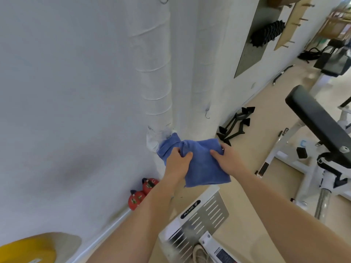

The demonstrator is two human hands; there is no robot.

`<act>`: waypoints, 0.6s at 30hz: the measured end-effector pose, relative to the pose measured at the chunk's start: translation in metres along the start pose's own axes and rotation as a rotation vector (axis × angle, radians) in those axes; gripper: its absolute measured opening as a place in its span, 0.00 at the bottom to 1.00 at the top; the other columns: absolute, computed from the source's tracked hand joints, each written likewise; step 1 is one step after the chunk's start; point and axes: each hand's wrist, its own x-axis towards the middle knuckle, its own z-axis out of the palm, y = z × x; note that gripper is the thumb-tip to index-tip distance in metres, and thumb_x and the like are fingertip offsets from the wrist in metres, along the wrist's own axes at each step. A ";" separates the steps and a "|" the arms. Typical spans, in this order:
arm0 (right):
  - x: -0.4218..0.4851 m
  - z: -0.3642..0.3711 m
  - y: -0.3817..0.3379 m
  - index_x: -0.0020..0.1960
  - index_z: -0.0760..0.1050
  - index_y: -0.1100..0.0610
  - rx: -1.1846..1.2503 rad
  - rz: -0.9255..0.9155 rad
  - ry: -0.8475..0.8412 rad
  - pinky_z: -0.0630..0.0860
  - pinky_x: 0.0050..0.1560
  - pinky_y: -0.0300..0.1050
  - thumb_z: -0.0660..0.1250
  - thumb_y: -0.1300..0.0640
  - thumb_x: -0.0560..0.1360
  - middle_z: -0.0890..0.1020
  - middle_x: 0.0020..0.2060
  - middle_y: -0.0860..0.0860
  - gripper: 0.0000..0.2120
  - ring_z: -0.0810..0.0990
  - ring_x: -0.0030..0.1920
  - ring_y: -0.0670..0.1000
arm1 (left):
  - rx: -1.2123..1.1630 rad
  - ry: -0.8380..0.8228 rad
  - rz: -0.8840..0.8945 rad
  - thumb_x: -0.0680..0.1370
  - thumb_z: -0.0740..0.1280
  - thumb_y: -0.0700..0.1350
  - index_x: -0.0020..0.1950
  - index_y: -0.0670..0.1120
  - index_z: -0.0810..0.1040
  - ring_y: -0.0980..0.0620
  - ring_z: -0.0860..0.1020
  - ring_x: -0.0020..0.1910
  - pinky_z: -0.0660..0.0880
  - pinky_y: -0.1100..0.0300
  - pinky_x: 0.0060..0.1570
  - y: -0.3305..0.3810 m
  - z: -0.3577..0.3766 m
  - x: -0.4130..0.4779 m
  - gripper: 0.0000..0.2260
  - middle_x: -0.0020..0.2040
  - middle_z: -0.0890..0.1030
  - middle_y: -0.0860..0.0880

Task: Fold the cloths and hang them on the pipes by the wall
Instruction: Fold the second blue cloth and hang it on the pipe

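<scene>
Grips: left hand, right hand clamped on blue cloth | wrapped pipe behind | red kettlebells below | bench right

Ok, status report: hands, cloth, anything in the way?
Left hand, right hand both grip blue cloth. Cloth up by wrapped pipes, not clearly hung. Nothing seen in between.

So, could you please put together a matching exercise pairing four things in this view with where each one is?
Things:
1 blue cloth
2 red weights
3 black handles
4 yellow disc

Places:
A bottom left corner of the view
B gripped by the left hand and right hand, in front of the wrapped pipes
C on the floor by the wall, right of the pipes
D on the floor at the wall, below and left of the cloth in the view

Pairs: 1-B; 2-D; 3-C; 4-A
</scene>
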 end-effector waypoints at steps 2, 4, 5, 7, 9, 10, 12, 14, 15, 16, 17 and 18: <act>0.035 -0.010 0.008 0.55 0.74 0.56 -0.007 -0.006 0.024 0.73 0.43 0.48 0.64 0.49 0.78 0.82 0.44 0.54 0.11 0.79 0.43 0.54 | 0.012 0.021 0.002 0.79 0.67 0.49 0.52 0.45 0.74 0.46 0.80 0.48 0.78 0.52 0.51 0.009 0.021 0.031 0.09 0.48 0.80 0.45; 0.076 -0.019 0.019 0.51 0.75 0.55 -0.001 0.003 0.025 0.69 0.36 0.43 0.65 0.50 0.78 0.81 0.39 0.51 0.09 0.78 0.39 0.52 | 0.031 0.057 -0.011 0.77 0.68 0.53 0.54 0.44 0.75 0.48 0.80 0.45 0.79 0.53 0.49 0.016 0.044 0.067 0.13 0.44 0.80 0.49; 0.098 -0.024 0.025 0.50 0.75 0.55 0.008 0.004 0.026 0.68 0.35 0.41 0.65 0.49 0.78 0.80 0.37 0.49 0.09 0.78 0.38 0.51 | 0.036 0.060 -0.036 0.77 0.68 0.54 0.54 0.44 0.74 0.49 0.79 0.42 0.77 0.57 0.44 0.020 0.057 0.085 0.14 0.40 0.79 0.51; 0.143 -0.032 0.036 0.52 0.74 0.53 0.025 0.001 0.038 0.69 0.36 0.42 0.66 0.48 0.77 0.80 0.38 0.48 0.09 0.78 0.38 0.49 | 0.039 0.054 -0.089 0.78 0.67 0.53 0.54 0.45 0.72 0.51 0.77 0.40 0.71 0.62 0.36 0.027 0.082 0.124 0.13 0.38 0.74 0.54; 0.191 -0.037 0.046 0.54 0.74 0.52 0.033 0.003 0.039 0.71 0.41 0.45 0.67 0.48 0.76 0.81 0.41 0.49 0.10 0.79 0.41 0.50 | 0.015 0.075 -0.117 0.78 0.67 0.53 0.56 0.43 0.72 0.52 0.77 0.39 0.68 0.63 0.34 0.030 0.105 0.165 0.15 0.38 0.73 0.54; 0.215 -0.038 0.051 0.54 0.74 0.52 0.026 -0.006 0.034 0.70 0.42 0.45 0.67 0.48 0.76 0.81 0.42 0.49 0.11 0.79 0.42 0.51 | -0.007 0.089 -0.129 0.77 0.66 0.54 0.56 0.43 0.72 0.53 0.77 0.39 0.68 0.63 0.34 0.031 0.116 0.185 0.16 0.38 0.73 0.54; 0.262 -0.039 0.059 0.55 0.75 0.54 0.018 -0.043 0.035 0.69 0.42 0.44 0.68 0.48 0.75 0.81 0.42 0.50 0.13 0.79 0.43 0.53 | -0.057 0.120 -0.153 0.76 0.65 0.55 0.56 0.43 0.72 0.50 0.78 0.41 0.71 0.60 0.37 0.029 0.135 0.222 0.17 0.40 0.74 0.52; 0.303 -0.036 0.064 0.55 0.76 0.56 0.030 -0.087 0.048 0.69 0.44 0.44 0.68 0.50 0.75 0.81 0.43 0.49 0.13 0.79 0.44 0.54 | -0.101 0.215 -0.145 0.77 0.66 0.52 0.54 0.45 0.71 0.49 0.79 0.42 0.75 0.56 0.41 0.029 0.149 0.254 0.13 0.42 0.77 0.51; 0.320 -0.034 0.065 0.55 0.76 0.56 0.039 -0.104 0.054 0.69 0.45 0.44 0.69 0.51 0.75 0.80 0.43 0.49 0.12 0.78 0.44 0.53 | -0.105 0.274 -0.120 0.78 0.66 0.51 0.53 0.46 0.71 0.48 0.79 0.43 0.76 0.54 0.43 0.028 0.154 0.269 0.11 0.43 0.78 0.51; 0.336 -0.033 0.065 0.55 0.77 0.55 0.043 -0.115 0.059 0.69 0.45 0.44 0.69 0.52 0.75 0.80 0.43 0.49 0.11 0.78 0.44 0.53 | -0.102 0.324 -0.091 0.78 0.66 0.50 0.53 0.46 0.71 0.48 0.79 0.43 0.77 0.54 0.45 0.026 0.158 0.282 0.10 0.43 0.78 0.51; 0.353 -0.030 0.066 0.55 0.77 0.55 0.048 -0.132 0.063 0.71 0.46 0.45 0.70 0.52 0.75 0.80 0.44 0.49 0.11 0.78 0.45 0.54 | -0.097 0.359 -0.064 0.78 0.66 0.50 0.52 0.46 0.71 0.47 0.79 0.43 0.77 0.54 0.46 0.022 0.161 0.294 0.09 0.43 0.78 0.51; 0.366 -0.028 0.066 0.54 0.78 0.55 0.039 -0.152 0.064 0.73 0.46 0.47 0.70 0.52 0.74 0.81 0.44 0.50 0.10 0.79 0.45 0.55 | -0.096 0.378 -0.048 0.79 0.66 0.50 0.52 0.46 0.71 0.47 0.79 0.43 0.77 0.54 0.45 0.018 0.165 0.305 0.09 0.42 0.78 0.51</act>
